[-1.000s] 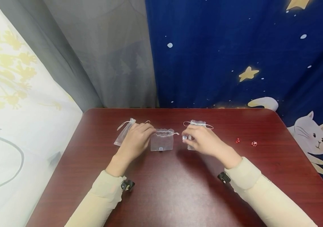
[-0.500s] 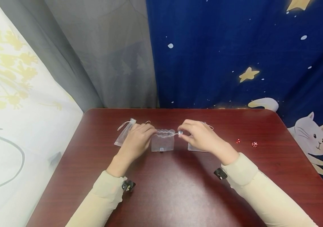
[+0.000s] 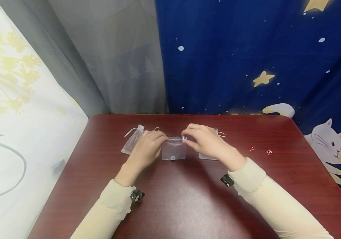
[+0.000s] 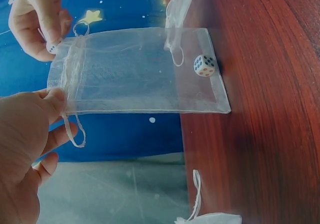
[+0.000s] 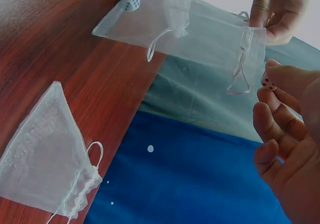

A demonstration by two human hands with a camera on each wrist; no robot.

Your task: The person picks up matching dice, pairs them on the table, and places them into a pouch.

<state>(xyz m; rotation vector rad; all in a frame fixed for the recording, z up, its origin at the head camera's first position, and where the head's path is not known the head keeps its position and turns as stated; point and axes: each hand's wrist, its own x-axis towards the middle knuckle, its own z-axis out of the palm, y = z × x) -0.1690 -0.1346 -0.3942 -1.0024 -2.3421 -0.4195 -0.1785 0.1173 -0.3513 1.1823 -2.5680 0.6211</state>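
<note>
My left hand pinches the mouth edge of a sheer white drawstring bag, holding it up off the table. Inside it, at the bottom corner, lies a white die with dark and red spots. At the other end of the same mouth, my right hand pinches another white die between thumb and finger. This die is right beside the bag's ruffled rim; whether it touches the fabric I cannot tell. The drawstring loops hang loose at both sides of the neck.
A second sheer bag lies left, partly behind my left hand. A third bag lies under my right hand. Two red dice, one smaller and one larger, rest on the right of the dark red table. Curtains hang behind.
My right hand has moved left with the white die, from over the right-hand bag to the mouth of the held bag. My left hand has shifted only slightly to the right.
</note>
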